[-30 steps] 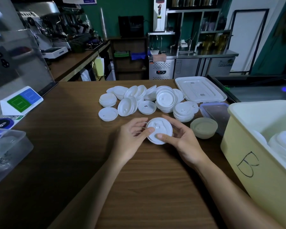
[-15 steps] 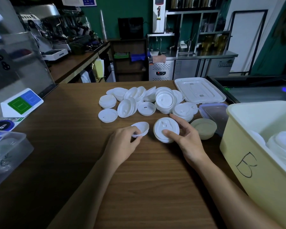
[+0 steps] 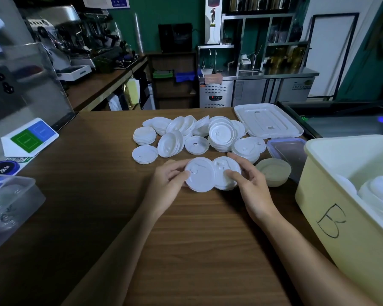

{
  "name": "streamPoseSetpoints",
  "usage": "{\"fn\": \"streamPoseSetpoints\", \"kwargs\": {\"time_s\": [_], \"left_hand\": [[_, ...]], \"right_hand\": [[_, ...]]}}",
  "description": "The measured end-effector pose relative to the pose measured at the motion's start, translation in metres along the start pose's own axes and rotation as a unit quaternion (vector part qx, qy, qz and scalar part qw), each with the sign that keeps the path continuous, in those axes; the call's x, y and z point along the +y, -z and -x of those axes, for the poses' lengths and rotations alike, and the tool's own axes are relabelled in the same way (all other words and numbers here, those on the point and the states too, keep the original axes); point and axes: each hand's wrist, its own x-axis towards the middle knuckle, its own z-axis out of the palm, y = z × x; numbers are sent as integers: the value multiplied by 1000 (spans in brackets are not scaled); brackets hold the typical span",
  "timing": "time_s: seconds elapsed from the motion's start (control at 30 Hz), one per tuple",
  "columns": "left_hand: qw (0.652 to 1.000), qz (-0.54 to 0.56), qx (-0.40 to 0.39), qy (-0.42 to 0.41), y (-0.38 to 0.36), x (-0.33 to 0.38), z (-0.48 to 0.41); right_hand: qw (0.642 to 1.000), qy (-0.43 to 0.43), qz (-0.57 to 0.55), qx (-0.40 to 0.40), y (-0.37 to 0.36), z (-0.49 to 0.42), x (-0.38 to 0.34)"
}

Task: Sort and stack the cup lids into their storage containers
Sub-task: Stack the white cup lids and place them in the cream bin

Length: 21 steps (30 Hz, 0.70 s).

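Lid (image 3: 200, 177) pinched in left hand (image 3: 166, 184) grip; lid stack (image 3: 225, 171) clasped by right hand (image 3: 252, 188), edges overlapping.

Lids (image 3: 200, 177) between left hand (image 3: 166, 187), right hand (image 3: 251, 192)

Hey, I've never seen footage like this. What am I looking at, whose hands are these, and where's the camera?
No machine here: a person wears a wide-angle camera on the head, so you look down at their two bare hands. The left hand holds one white lid; the right hand holds a small stack of lids beside it. Beyond them a heap of loose lids lies on the wooden counter. At the right stands a yellow bin marked B, with more lids inside.
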Motion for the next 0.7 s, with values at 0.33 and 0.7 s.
{"fn": "streamPoseSetpoints", "kwargs": {"time_s": [0.33,0.7], "left_hand": [[998,-3,23,-56,-16,-10,5],[997,45,-62,26,-18,-13,5]], "right_hand": [[997,0,16,-71,-7,8,-1],[993,-15,-75,-93,-6,4,3]]}}
